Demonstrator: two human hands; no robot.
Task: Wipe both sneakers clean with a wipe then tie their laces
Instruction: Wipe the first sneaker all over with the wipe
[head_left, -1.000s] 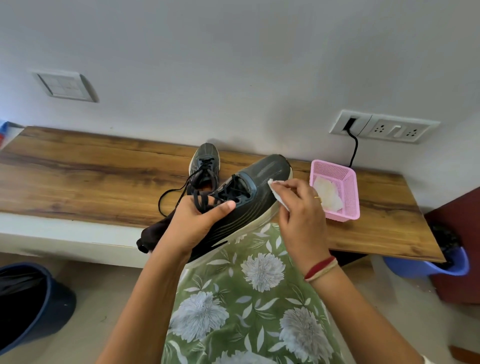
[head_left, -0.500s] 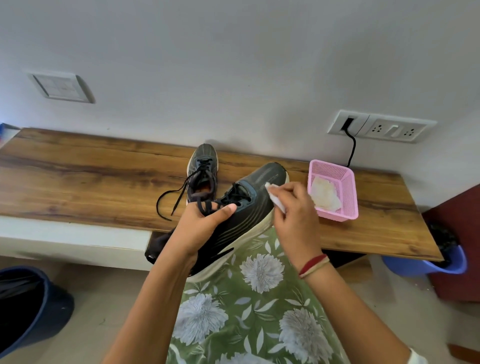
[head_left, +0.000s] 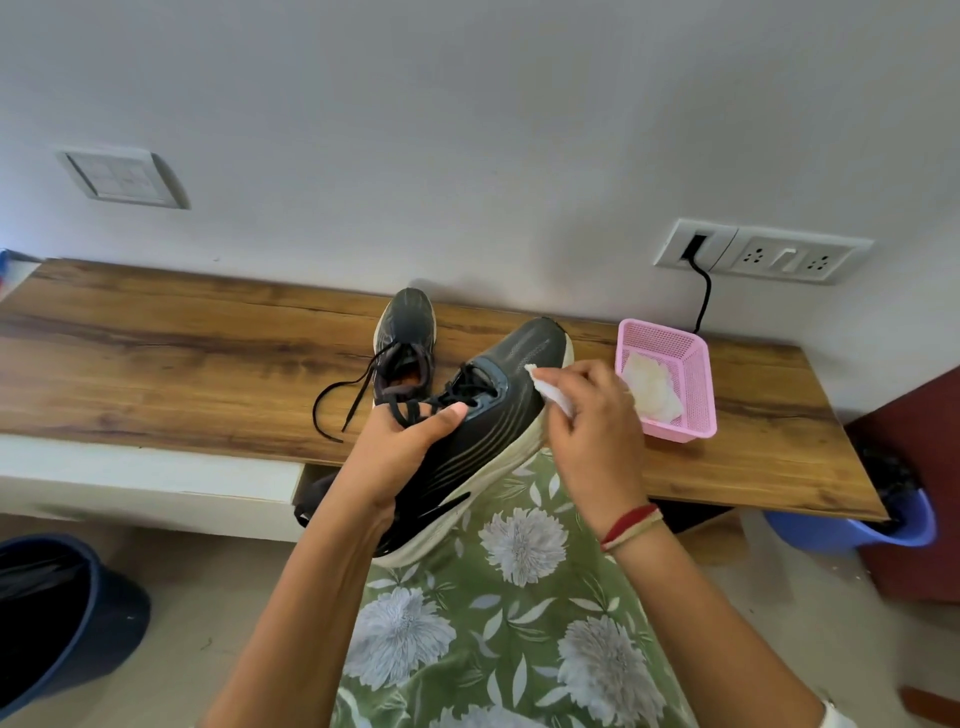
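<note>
Left hand (head_left: 400, 447) grips one sneaker (head_left: 488, 431) over the lap; right hand (head_left: 592, 426) pinches a wipe (head_left: 550, 389) against its side.
Heel hidden behind left wrist, wipe mostly covered by fingers. Two sneakers: second sneaker (head_left: 408, 332) on wooden ledge (head_left: 156, 364), laces loose. One pink basket (head_left: 696, 374), white contents unclear.

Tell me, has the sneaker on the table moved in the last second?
No. The table sneaker sits where it was: same gap to the pink basket, toe pointing the same way.
</note>
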